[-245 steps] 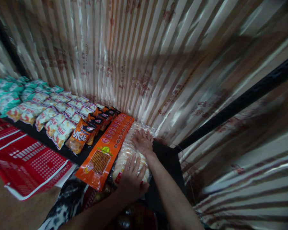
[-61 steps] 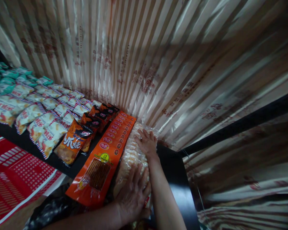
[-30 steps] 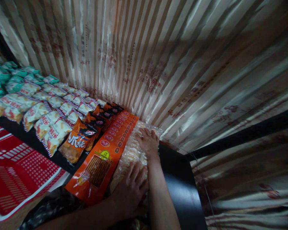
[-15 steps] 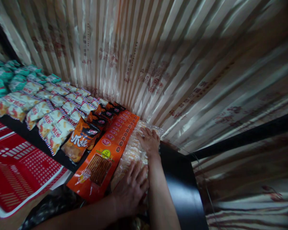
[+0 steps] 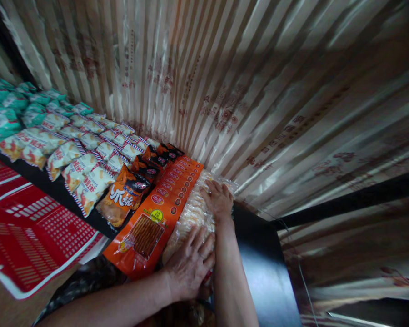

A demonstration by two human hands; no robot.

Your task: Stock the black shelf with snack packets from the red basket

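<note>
Pressing flat, open palms, left hand (image 5: pixel 190 265) and right hand (image 5: pixel 219 200) rest on clear cracker packets (image 5: pixel 191 215) beside orange packets (image 5: pixel 157 215). Neither hand grasps anything. Gentle, even pressure would avoid breakage.

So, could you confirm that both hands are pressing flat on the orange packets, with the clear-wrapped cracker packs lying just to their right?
Not quite. The head view shows the left hand and right hand pressing flat on the clear-wrapped cracker packs, not on the orange packets. The rest holds: the cracker packs lie just right of the orange packets.
</note>
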